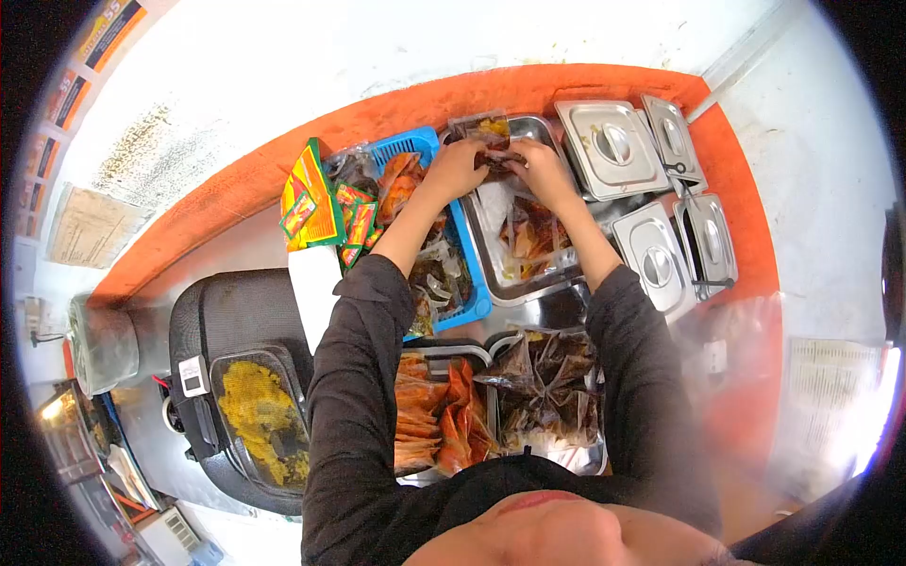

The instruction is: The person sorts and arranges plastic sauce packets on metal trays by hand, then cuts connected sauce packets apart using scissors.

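Both hands are meeting over the steel tray point(528, 291), close together, L hand point(458, 170) and R hand point(545, 176) both pinching a small dark bag point(497, 161) btwn fingertips. The bag is sitting over the tray's far end, approx. midway btwn the hands; a bag w/ yellow contents point(492, 126) is lying just beyond — can't tell if the two are touching. More clear bags point(533, 241) are resting in the tray below the wrists. The blue basket point(481, 303) is standing on the L, steel lids point(613, 143) on the R.

To do this well, the person should prob. be gripping the plastic near its edge, w/ thumbs & forefingers opposed, and be handling it gently — thin film is likely tearing or spilling under a hard squeeze. The bag should be staying low over the tray, so any drip is landing inside. Forearms are reaching far fwd, so sleeves point(377, 311) should be clearing the basket's bags point(437, 283).
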Motion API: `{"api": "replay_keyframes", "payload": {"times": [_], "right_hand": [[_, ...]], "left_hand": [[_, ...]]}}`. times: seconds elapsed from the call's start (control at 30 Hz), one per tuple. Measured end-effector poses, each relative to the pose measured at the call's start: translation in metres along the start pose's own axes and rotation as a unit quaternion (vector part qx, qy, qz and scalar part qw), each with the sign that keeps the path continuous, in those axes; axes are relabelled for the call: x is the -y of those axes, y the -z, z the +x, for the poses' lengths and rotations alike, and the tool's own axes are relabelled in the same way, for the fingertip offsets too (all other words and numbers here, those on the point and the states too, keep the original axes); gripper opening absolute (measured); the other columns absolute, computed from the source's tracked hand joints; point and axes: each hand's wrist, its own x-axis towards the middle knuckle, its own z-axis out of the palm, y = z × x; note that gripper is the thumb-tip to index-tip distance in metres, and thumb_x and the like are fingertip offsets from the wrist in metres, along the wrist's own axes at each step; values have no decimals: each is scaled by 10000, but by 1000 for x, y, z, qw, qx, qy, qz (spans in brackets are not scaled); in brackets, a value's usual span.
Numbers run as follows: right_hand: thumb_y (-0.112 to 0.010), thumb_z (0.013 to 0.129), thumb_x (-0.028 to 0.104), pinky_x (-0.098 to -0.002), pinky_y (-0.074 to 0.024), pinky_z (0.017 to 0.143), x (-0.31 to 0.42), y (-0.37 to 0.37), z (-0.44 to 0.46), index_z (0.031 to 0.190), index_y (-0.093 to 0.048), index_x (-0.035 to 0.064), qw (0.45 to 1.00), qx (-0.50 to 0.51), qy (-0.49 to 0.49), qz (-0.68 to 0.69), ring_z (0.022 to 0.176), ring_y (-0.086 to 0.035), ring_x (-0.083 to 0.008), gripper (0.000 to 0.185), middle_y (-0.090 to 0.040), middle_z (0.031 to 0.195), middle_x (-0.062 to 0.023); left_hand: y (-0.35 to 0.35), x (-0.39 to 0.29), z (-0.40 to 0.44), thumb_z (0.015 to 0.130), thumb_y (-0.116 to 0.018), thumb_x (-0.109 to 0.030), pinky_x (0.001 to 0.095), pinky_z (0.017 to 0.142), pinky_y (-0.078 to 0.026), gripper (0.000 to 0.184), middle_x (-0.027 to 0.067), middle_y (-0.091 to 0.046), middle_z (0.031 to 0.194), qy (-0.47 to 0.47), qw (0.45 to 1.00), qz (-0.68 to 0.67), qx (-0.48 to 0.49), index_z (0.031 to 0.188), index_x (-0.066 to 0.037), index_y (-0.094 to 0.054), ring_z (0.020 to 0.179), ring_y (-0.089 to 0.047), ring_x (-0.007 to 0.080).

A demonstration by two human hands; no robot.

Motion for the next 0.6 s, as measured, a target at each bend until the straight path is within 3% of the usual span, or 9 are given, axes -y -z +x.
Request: {"api": "replay_keyframes", "payload": {"times": [0.03, 0.1, 0.13, 0.23, 0.3, 0.37, 0.4, 0.47, 0.6], "right_hand": [[-694, 694, 38, -378, -481, 722, 4, 3, 1, 879, -618, 10, 1000, 0, 2, 1, 810, -608, -300, 202, -612, 833, -161], [-695, 739, 85, -329, -481, 615, 12, 10, 0, 832, -620, -2, 986, -7, -115, 118, 659, -612, -237, 148, -619, 726, -141], [-698, 766, 105, -290, -450, 538, 11, 10, -1, 793, -620, -2, 982, -39, -139, 122, 556, -577, -174, 136, -606, 625, -113], [-690, 784, 112, -283, -440, 524, -1, 6, 4, 771, -618, 4, 936, -32, -232, 264, 550, -563, -135, 130, -604, 602, -80], [-685, 794, 131, -262, -438, 537, -4, -1, 4, 756, -614, 8, 938, -46, -240, 245, 562, -553, -110, 147, -611, 594, -63], [-686, 800, 162, -250, -439, 554, -3, -6, 5, 790, -628, 15, 955, -47, -217, 196, 570, -546, -100, 159, -618, 617, -51], [-682, 813, 187, -235, -430, 561, -2, -6, 6, 848, -638, 18, 959, -57, -160, 227, 582, -541, -87, 179, -622, 644, -33], [-677, 821, 192, -230, -423, 553, -1, -1, 8, 875, -636, 17, 939, -35, -175, 294, 577, -533, -81, 187, -621, 659, -22], [-655, 850, 165, -215, -397, 523, 8, 9, 10, 883, -607, 15, 899, -25, -194, 392, 558, -506, -59, 162, -605, 671, -6]], "left_hand": [[2, 2, 3, 722, -713, -280, 387, 860, -470, 477, 192, -625, 1042, 1, 1000, 1, -2, 1089, 1, -597, 963, -599, 321], [7, 3, 7, 731, -705, -231, 386, 777, -478, 439, 179, -646, 975, 52, 980, -194, -3, 1083, 7, -595, 893, -629, 280], [20, -8, 4, 739, -722, -249, 334, 673, -497, 377, 171, -662, 828, 73, 968, -238, -31, 974, 30, -630, 743, -646, 237], [26, 3, 9, 746, -732, -326, 332, 691, -478, 429, 147, -665, 834, 93, 968, -234, -2, 952, 40, -646, 744, -615, 195], [28, 4, 11, 758, -726, -321, 309, 653, -464, 384, 124, -653, 750, 97, 966, -240, -13, 861, 42, -654, 687, -585, 158], [37, 2, 11, 765, -725, -307, 300, 623, -450, 347, 98, -638, 688, 120, 981, -151, 3, 801, 30, -648, 638, -562, 139], [33, 6, 12, 765, -725, -307, 300, 623, -450, 347, 98, -638, 688, 120, 981, -150, 3, 801, 30, -648, 638, -562, 139], [29, 16, 10, 774, -725, -316, 299, 580, -425, 336, 76, -617, 645, 54, 969, -243, 5, 784, 10, -643, 595, -522, 123], [31, -11, 2, 820, -695, -301, 283, 593, -464, 328, 64, -651, 750, 110, 960, -258, -19, 909, 9, -637, 683, -601, 133]]}}
